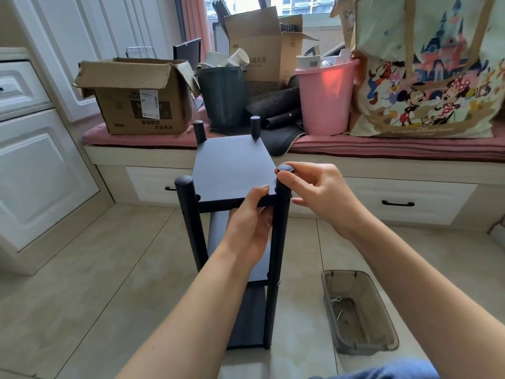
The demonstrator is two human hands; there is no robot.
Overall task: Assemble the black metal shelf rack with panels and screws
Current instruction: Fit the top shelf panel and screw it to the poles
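Two hands work at the near right corner of a black shelf rack (pixel 232 170) that stands upright on the tiled floor (pixel 109 255) in front of a window seat (pixel 382 149). The left hand (pixel 250 222) makes its grip on the front edge of the top panel (pixel 232 165) — thumb on top, fingers curled beneath — just left of the near right post (pixel 278 242). The right hand (pixel 319 195) holds that post near its top, thumb pressed just under the rounded cap (pixel 285 168) and fingers curled round the far side. Lower panels show between the posts below. On the floor to the right, well apart from the rack, lies a clear plastic tray (pixel 360 310) holding a few screws (pixel 338 310). On the seat stand a cardboard box (pixel 136 97), a dark bucket (pixel 224 97), a pink bucket (pixel 325 99) and a printed tote bag (pixel 426 69).
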